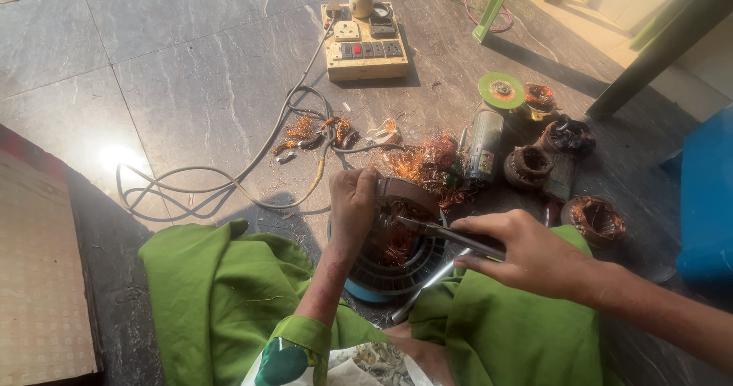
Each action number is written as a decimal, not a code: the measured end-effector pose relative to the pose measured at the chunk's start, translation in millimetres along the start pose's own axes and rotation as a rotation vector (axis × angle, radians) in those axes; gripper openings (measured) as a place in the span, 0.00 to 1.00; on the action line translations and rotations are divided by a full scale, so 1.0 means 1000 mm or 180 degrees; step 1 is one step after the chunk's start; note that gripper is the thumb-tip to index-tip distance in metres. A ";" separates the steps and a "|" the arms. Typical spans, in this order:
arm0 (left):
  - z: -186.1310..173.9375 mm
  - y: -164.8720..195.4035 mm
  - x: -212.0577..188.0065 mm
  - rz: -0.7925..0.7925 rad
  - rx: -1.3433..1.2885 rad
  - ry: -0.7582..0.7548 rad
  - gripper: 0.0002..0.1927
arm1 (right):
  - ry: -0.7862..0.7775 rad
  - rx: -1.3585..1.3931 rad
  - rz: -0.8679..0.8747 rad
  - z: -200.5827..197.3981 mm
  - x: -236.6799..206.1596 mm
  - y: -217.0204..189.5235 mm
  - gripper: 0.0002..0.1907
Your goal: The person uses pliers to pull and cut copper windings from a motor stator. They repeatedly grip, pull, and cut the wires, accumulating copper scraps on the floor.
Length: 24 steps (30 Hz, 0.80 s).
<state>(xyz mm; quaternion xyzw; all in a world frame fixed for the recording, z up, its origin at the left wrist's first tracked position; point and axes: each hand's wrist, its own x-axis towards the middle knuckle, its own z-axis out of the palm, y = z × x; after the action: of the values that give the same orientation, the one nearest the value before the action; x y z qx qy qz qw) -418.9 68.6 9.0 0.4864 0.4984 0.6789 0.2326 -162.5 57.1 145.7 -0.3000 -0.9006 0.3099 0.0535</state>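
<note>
Left hand (353, 203) grips round ribbed metal motor stator (397, 256) with tangled copper windings; right hand (527, 252) clasps slim metal pliers (447, 233). Grey veined stone floor (191, 73).

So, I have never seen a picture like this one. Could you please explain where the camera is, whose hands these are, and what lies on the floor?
The single picture comes from a camera worn on a person's head, looking down at their own lap and hands. The person sits on a grey stone floor in green clothing. The left hand grips the rim of a round metal motor stator with copper wire inside, held between the knees. The right hand holds a thin metal tool whose tip points into the copper winding. On the floor beyond lie a heap of loose copper wire, several smaller wound coils, a beige switch and socket board with a grey cable, and a green grinding disc.
</note>
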 end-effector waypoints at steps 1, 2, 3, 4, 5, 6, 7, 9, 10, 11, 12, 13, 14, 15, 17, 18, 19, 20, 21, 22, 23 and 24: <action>-0.001 -0.001 0.001 -0.0023 0.0032 -0.0034 0.25 | 0.0238 -0.0563 -0.0383 0.000 0.000 -0.001 0.24; -0.001 -0.001 0.003 -0.0041 0.0061 -0.0072 0.26 | 0.0479 -0.1131 -0.0762 -0.002 0.000 -0.003 0.24; 0.000 -0.002 0.005 -0.0242 -0.0017 -0.0156 0.25 | 0.0711 -0.1701 -0.1135 -0.004 -0.001 -0.006 0.25; 0.001 -0.002 0.009 -0.0442 -0.0091 -0.0237 0.25 | 0.0752 -0.2192 -0.1554 -0.007 -0.002 -0.009 0.18; 0.001 -0.003 0.014 -0.0633 -0.0159 -0.0310 0.25 | 0.0796 -0.2684 -0.1989 -0.011 -0.004 -0.013 0.12; 0.002 -0.003 0.019 -0.0662 -0.0186 -0.0320 0.25 | 0.0827 -0.3177 -0.2432 -0.016 -0.005 -0.017 0.07; 0.003 -0.004 0.022 -0.0708 -0.0220 -0.0332 0.25 | 0.0873 -0.3071 -0.2346 -0.017 -0.005 -0.021 0.07; 0.003 -0.005 0.019 -0.0663 -0.0244 -0.0295 0.25 | 0.0974 -0.2850 -0.2145 -0.019 -0.002 -0.028 0.08; 0.003 -0.006 0.016 -0.0538 -0.0229 -0.0243 0.24 | 0.1031 -0.2615 -0.2010 -0.020 0.000 -0.030 0.09; 0.002 -0.007 0.014 -0.0412 -0.0209 -0.0196 0.24 | 0.1093 -0.2375 -0.1874 -0.021 0.003 -0.031 0.11; 0.000 -0.008 0.010 -0.0302 -0.0178 -0.0182 0.24 | 0.1151 -0.2123 -0.1734 -0.021 0.004 -0.030 0.12; -0.002 -0.009 0.007 -0.0194 -0.0152 -0.0162 0.25 | 0.1324 -0.1813 -0.1497 -0.018 0.004 -0.029 0.14; -0.003 -0.009 0.006 -0.0082 -0.0136 -0.0128 0.26 | 0.1482 -0.1514 -0.1267 -0.016 0.002 -0.026 0.16; -0.003 -0.010 0.005 -0.0085 -0.0162 -0.0145 0.25 | 0.1625 -0.1216 -0.1041 -0.012 0.001 -0.022 0.18; -0.004 -0.009 0.005 -0.0107 -0.0222 -0.0162 0.24 | 0.2016 -0.0395 0.0077 -0.003 -0.002 -0.011 0.20; -0.004 -0.009 0.005 -0.0104 -0.0272 -0.0172 0.24 | 0.2188 0.0026 0.0643 0.002 -0.003 -0.004 0.22; -0.005 -0.007 0.005 -0.0096 -0.0311 -0.0191 0.24 | 0.2375 0.0493 0.0603 0.007 0.000 0.005 0.22; -0.005 -0.006 0.005 -0.0086 -0.0346 -0.0219 0.24 | 0.2562 0.0967 0.0562 0.010 0.004 0.014 0.23; -0.005 -0.004 0.004 -0.0083 -0.0349 -0.0209 0.24 | 0.2746 0.1448 0.0519 0.013 0.007 0.024 0.24; -0.006 -0.002 0.003 -0.0082 -0.0348 -0.0203 0.24 | 0.2616 0.1788 0.0852 0.015 0.010 0.033 0.24; -0.006 -0.001 0.003 -0.0077 -0.0351 -0.0194 0.24 | 0.2471 0.2122 0.1178 0.015 0.013 0.042 0.23; -0.006 0.000 0.003 -0.0074 -0.0352 -0.0192 0.23 | 0.2311 0.2449 0.1499 0.015 0.015 0.050 0.23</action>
<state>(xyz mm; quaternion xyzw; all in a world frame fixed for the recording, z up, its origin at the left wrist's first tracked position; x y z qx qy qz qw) -425.7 68.5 10.2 0.4872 0.4586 0.6877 0.2819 -153.4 89.7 102.8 -0.5383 -0.5561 0.4958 0.3939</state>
